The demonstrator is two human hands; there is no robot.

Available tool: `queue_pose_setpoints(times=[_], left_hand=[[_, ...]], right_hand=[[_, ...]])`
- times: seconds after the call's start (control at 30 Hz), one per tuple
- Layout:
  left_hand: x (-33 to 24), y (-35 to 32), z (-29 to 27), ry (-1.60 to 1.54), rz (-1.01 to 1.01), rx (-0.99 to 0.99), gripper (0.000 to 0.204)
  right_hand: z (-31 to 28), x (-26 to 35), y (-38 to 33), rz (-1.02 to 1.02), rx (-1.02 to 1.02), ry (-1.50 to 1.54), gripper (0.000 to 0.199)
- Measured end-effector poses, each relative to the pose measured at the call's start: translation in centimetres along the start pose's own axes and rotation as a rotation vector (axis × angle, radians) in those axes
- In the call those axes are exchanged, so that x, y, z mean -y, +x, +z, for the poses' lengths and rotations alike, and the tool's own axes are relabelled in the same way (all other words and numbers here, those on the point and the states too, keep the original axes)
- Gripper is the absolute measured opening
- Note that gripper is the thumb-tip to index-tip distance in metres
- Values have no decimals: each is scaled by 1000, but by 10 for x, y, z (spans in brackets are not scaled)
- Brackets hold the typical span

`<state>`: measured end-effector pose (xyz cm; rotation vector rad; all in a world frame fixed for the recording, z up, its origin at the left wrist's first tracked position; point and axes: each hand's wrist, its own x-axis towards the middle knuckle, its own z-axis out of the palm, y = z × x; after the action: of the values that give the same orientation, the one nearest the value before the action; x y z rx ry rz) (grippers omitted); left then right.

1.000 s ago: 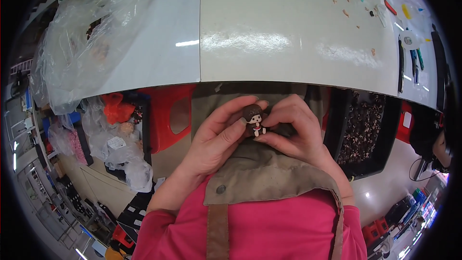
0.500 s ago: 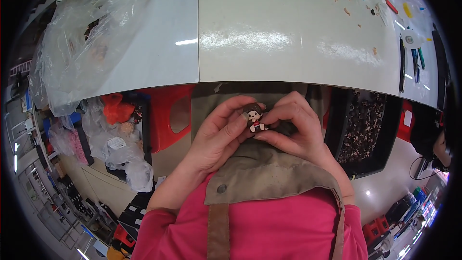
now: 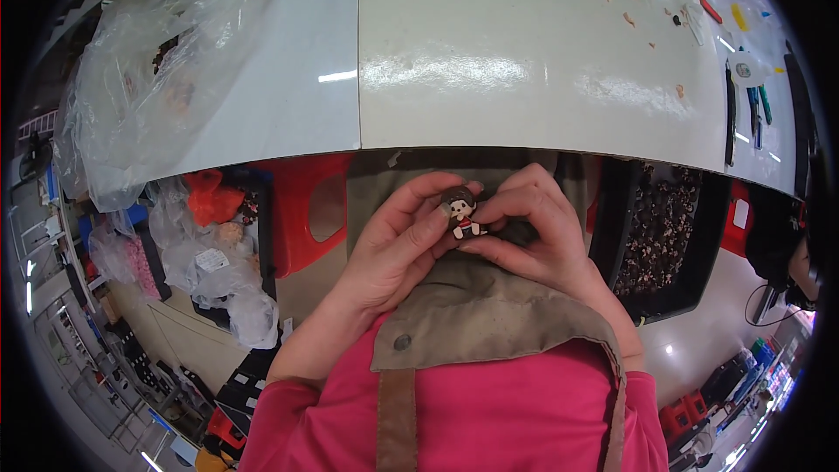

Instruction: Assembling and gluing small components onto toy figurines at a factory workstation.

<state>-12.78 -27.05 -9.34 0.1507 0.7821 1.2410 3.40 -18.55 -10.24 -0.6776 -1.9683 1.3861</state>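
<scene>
A small figurine (image 3: 463, 213) with brown hair, a pale face and a red middle faces up between my two hands, over my lap just in front of the table edge. My left hand (image 3: 404, 240) grips it from the left, the thumb pressed against the side of its head and the fingers behind it. From the right, my right hand (image 3: 540, 225) pinches its lower side between thumb and bent forefinger. The figurine's back is hidden by my fingers. Below it lies a brown-green apron (image 3: 489, 306) over my pink shirt.
Ahead is a white table (image 3: 454, 17) with small scraps at its far right. A clear plastic bag (image 3: 175, 61) covers its left end; pens (image 3: 754, 109) lie far right. Beside me are a black bin (image 3: 655, 236) of small dark pieces, bagged parts (image 3: 210, 253) and a red stool (image 3: 301, 210).
</scene>
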Motion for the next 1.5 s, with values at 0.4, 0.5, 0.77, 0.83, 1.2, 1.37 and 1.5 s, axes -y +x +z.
queue_pose_setpoints(times=[0.4,0.5,0.77,0.83,1.2,1.37,1.5], left_hand=[[2,3,-5,-8,-90,-33,27],[2,0,-5,-28,-97,-26,27],[1,4,-1,5,-128,-43,33],[1,4,-1,11,-130,-34,32],[1,6,2,28,-138,25,23],[1,5,5,48,-145,1,22],[0,5,10,101,-162,-61,25]], right_hand=[[-3,-2,0,12,-19,-5,31],[-4,0,0,1,-12,-17,33],[-6,-3,-1,21,-27,-6,35],[-7,-3,-1,17,-27,-10,35],[-11,-4,-3,23,-37,-14,35],[-8,-3,-2,28,-122,92,33],[-10,0,-1,68,-72,108,38]])
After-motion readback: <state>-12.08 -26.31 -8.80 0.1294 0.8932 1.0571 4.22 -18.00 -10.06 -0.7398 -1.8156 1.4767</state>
